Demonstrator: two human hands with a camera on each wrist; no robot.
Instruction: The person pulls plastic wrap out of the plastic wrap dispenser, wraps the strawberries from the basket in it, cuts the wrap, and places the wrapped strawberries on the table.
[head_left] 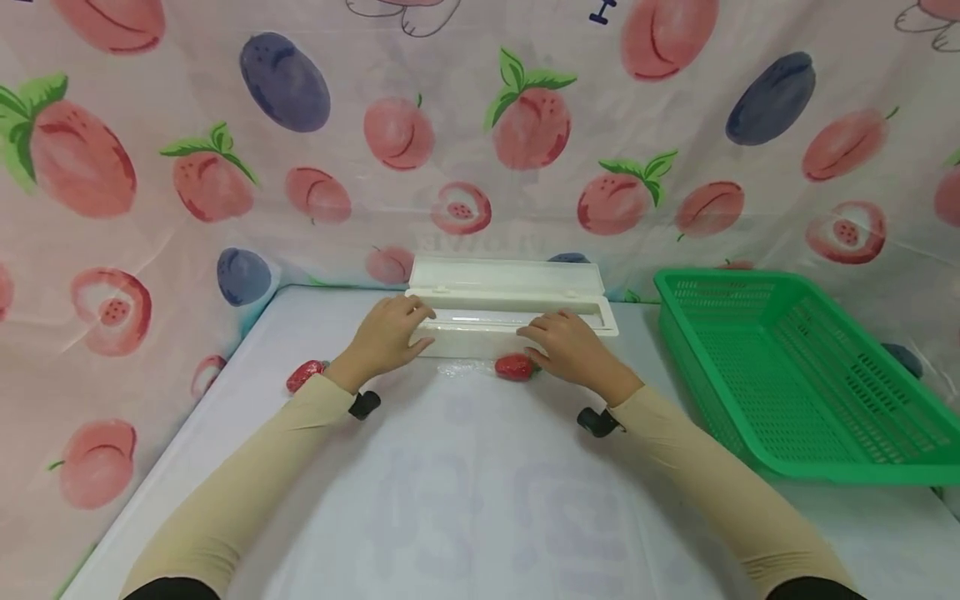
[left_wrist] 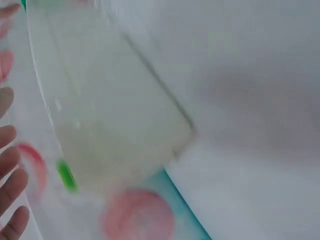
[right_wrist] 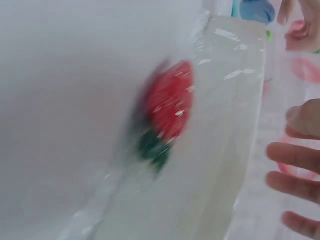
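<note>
A white cling film dispenser box point(head_left: 465, 343) stands at the back of the table with its lid point(head_left: 506, 275) raised. Inside it shows a pale film roll point(head_left: 483, 317). My left hand point(head_left: 382, 332) is over the box's left end, fingers loosely bent and spread apart in the left wrist view. Over the right part hovers my right hand point(head_left: 570, 348), its fingers parted and nothing between them. In front of the box lies a red strawberry point(head_left: 514, 367) with green leaves, under shiny clear film point(head_left: 459, 368). A second red strawberry point(head_left: 305, 376) sits beside my left wrist.
A large green plastic basket point(head_left: 757, 454) stands to the right of the box. White cloth point(head_left: 465, 500) covers the table. Behind it hangs a fruit-printed curtain point(head_left: 457, 142), which also runs down the left side.
</note>
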